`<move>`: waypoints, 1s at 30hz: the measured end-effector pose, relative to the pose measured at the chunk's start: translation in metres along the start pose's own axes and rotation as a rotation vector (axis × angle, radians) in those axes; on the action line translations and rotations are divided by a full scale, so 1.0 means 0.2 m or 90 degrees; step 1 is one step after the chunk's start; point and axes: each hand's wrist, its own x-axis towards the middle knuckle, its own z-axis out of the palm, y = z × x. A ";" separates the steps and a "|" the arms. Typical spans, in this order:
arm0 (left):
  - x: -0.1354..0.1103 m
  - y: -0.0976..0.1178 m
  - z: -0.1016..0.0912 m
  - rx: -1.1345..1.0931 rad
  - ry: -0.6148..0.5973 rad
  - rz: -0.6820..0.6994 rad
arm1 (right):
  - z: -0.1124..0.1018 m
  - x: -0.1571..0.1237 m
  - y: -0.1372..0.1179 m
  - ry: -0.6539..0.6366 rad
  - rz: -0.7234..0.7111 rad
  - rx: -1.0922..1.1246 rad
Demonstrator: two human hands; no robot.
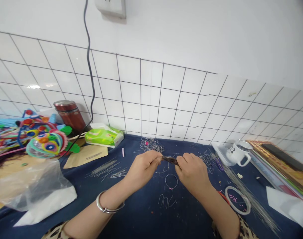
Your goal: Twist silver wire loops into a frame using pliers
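My left hand (142,169) and my right hand (191,171) meet above a dark blue cloth (141,212). Both are closed in a pinch on a small dark tool (170,160), seemingly pliers, held between them. A silver bangle (108,206) circles my left wrist. Just below the hands lie a small wire ring (171,181) and some bent wire pieces (166,200). A tangle of thin wire (151,144) with a pink bead sits just beyond the hands.
Straight wire lengths (108,169) lie left of the hands. A white mug (237,153) and stacked books (278,166) stand right. A tape roll (237,199) holds pink beads. Colourful craft pieces (39,136), a red jar (70,114), a green tissue pack (104,136) and a plastic bag (29,186) fill the left.
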 end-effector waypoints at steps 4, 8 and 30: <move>0.00 0.00 0.00 -0.001 -0.001 0.008 | 0.00 0.00 0.00 -0.006 0.003 0.003; 0.00 -0.01 0.01 -0.001 -0.006 0.004 | 0.02 0.00 0.00 -0.021 0.005 0.007; 0.00 -0.03 0.00 -0.030 -0.022 0.051 | 0.01 0.01 0.05 -0.235 0.057 0.269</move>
